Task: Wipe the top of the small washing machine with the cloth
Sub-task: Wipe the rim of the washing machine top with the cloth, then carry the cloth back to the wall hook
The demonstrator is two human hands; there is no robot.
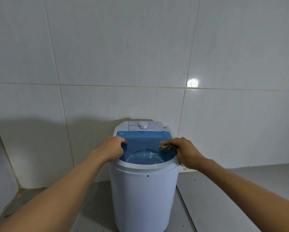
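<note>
A small white washing machine (144, 195) stands on the floor against the tiled wall. Its top has a clear blue lid (144, 144) and a white panel with a dial (143, 125) at the back. My right hand (186, 152) is shut on a tan cloth (164, 146) and presses it on the right side of the lid; a frayed end hangs below the hand over the rim. My left hand (112, 149) rests on the lid's left edge, fingers curled over it.
White tiled wall (140, 64) rises directly behind the machine, with a second wall meeting it at the left corner (4, 148). Grey floor tiles (224, 198) spread to the right and in front.
</note>
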